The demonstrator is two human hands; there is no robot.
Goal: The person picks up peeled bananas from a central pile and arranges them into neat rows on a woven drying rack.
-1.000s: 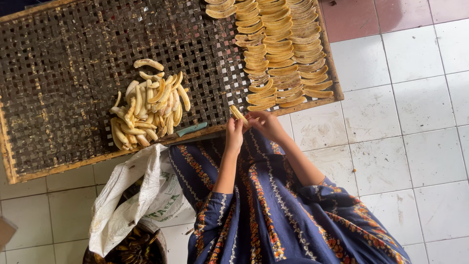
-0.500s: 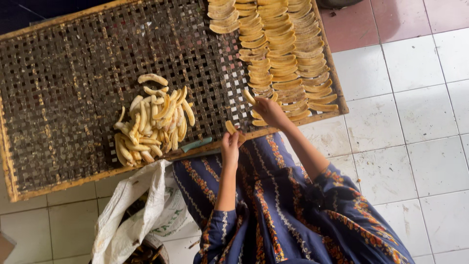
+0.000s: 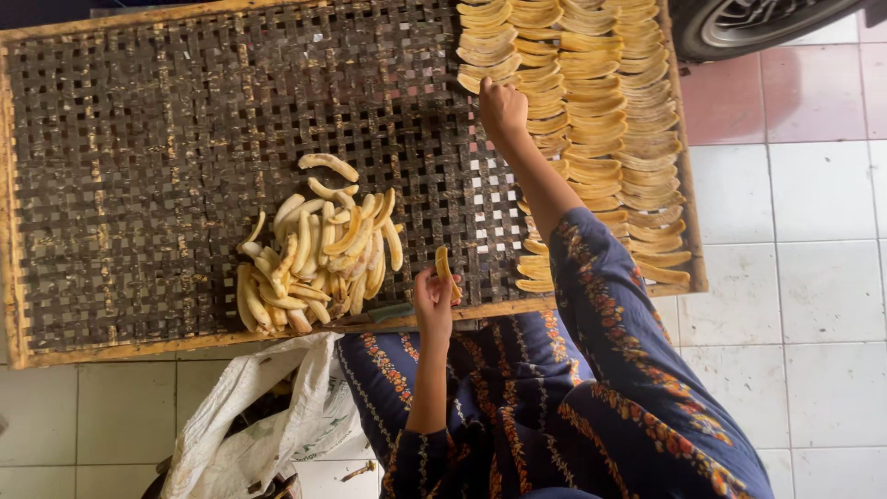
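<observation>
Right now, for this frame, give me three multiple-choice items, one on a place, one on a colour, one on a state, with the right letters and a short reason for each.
1. Where does the loose pile of peeled bananas lie?
A. On the woven tray, near its front edge
B. On the floor tiles
C. Inside the white sack

2. What colour are the floor tiles right of the tray?
A. Green
B. Mostly white, some pinkish red
C. Black

3. What is the left hand doing?
A. Resting flat and empty
B. Gripping the white sack
C. Holding up one banana slice

Answers:
1. A, the pile sits on the dark lattice, above the wooden frame edge.
2. B, white tiles fill the right side, with reddish ones near the top.
3. C, its fingers pinch a single slice, while the right hand reaches the laid rows of slices.
</observation>
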